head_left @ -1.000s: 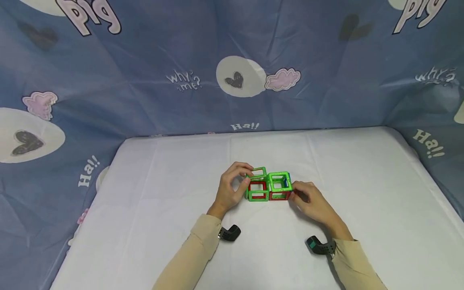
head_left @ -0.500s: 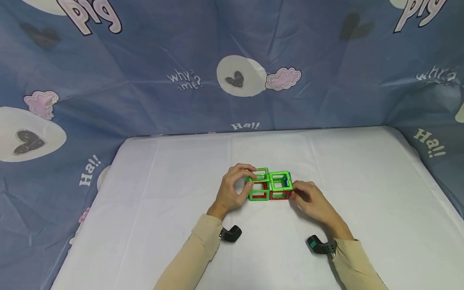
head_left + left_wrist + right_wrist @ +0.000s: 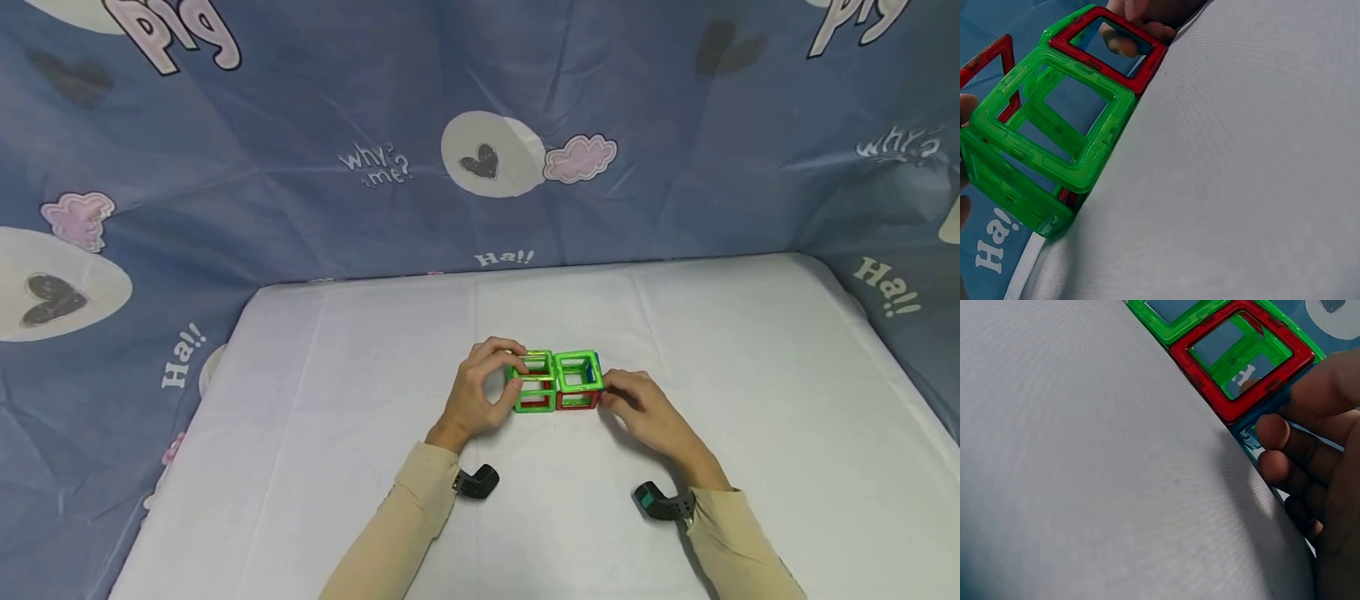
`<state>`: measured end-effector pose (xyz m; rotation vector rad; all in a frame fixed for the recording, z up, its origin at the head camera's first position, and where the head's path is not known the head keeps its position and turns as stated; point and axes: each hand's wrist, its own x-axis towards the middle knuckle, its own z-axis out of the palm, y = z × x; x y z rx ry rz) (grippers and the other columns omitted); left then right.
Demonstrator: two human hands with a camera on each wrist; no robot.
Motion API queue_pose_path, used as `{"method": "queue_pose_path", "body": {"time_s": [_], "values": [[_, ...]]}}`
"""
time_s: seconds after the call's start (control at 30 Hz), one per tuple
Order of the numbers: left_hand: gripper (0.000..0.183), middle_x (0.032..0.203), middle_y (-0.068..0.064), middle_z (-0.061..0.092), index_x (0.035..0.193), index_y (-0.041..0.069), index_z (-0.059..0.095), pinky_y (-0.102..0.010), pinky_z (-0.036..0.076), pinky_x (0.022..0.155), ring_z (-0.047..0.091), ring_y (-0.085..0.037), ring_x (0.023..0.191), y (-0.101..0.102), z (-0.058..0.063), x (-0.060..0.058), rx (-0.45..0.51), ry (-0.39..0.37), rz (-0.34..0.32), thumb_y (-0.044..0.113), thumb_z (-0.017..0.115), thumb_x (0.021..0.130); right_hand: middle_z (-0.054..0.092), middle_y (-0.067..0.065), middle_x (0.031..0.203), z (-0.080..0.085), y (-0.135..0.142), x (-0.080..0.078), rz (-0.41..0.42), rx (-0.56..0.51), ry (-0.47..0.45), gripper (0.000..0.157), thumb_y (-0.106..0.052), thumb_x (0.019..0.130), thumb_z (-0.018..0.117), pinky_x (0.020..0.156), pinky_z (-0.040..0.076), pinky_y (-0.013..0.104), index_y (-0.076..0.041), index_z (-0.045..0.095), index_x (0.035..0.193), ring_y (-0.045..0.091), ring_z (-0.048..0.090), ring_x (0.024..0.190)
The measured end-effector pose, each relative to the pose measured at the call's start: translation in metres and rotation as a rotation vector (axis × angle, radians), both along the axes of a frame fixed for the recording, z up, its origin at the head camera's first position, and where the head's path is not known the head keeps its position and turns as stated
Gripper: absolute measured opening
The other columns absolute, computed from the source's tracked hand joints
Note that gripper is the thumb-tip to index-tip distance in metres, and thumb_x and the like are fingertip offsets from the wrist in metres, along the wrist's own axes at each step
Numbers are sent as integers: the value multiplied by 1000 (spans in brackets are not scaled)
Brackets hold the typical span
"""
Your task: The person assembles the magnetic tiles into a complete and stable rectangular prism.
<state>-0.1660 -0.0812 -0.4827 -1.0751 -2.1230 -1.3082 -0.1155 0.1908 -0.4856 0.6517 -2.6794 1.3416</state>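
Note:
Two open-frame cubes of magnetic tiles stand side by side on the white tabletop in the head view. The left cube (image 3: 535, 393) has a green front and red edges showing inside. My left hand (image 3: 480, 387) curves its thumb and fingers around the green tile at its upper left; the left wrist view shows fingertips at the green frame's (image 3: 1054, 119) edge, with a red tile (image 3: 1007, 56) behind. The right cube (image 3: 578, 382) has a green top, red front (image 3: 1241, 362) and blue right side. My right hand (image 3: 641, 408) holds that blue side (image 3: 1266, 412) with thumb and fingers.
White cloth (image 3: 360, 375) covers the tabletop. A blue printed curtain (image 3: 337, 100) rises behind its far edge and along both sides. Black wrist devices (image 3: 476, 482) sit at both cuffs.
The green tile over the left cube has come down from a tilted position to nearly level, with my left fingers at it. My right hand stays at the right cube.

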Motion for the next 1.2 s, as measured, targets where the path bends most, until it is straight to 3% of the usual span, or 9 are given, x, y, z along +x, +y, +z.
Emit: {"method": "queue_pose_path", "body": {"time_s": [0.13, 0.37, 0.93, 1.03, 1.2], "values": [[13, 107, -4, 63, 89, 16, 65, -34, 41, 92, 58, -16, 104, -1, -1, 0, -9, 5, 3, 20, 54, 84, 60, -3, 79, 9, -1, 3, 6, -27, -32, 22, -6, 96, 48, 78, 31, 26, -15, 63, 83, 8, 44, 77], [10, 107, -3, 62, 85, 16, 64, -33, 41, 90, 57, -15, 103, -2, -1, 1, -35, -1, 7, 17, 55, 79, 50, -1, 72, 1, -2, 2, 3, -49, -66, 31, -13, 101, 38, 77, 30, 28, -11, 50, 73, 10, 42, 75], [5, 113, -3, 57, 79, 16, 61, -31, 44, 88, 53, -15, 108, 1, 0, 1, -78, -32, -50, 17, 57, 83, 58, -2, 73, 1, -1, -1, 20, -62, 5, 29, -5, 98, 47, 77, 32, 24, -13, 58, 72, 6, 44, 71], [6, 113, -3, 57, 80, 16, 62, -31, 44, 89, 54, -15, 108, 2, 0, 0, -70, -41, -51, 17, 58, 84, 53, 3, 69, 7, -4, 0, 19, -58, 12, 29, -1, 96, 47, 74, 30, 24, -9, 56, 70, 6, 41, 68], [8, 112, -3, 58, 80, 15, 63, -30, 45, 89, 55, -15, 107, 2, 0, 0, -62, -42, -47, 16, 57, 85, 48, 7, 66, 30, -11, 8, 24, -44, 7, 27, 2, 95, 47, 72, 27, 22, -4, 54, 69, 5, 38, 67]]}}
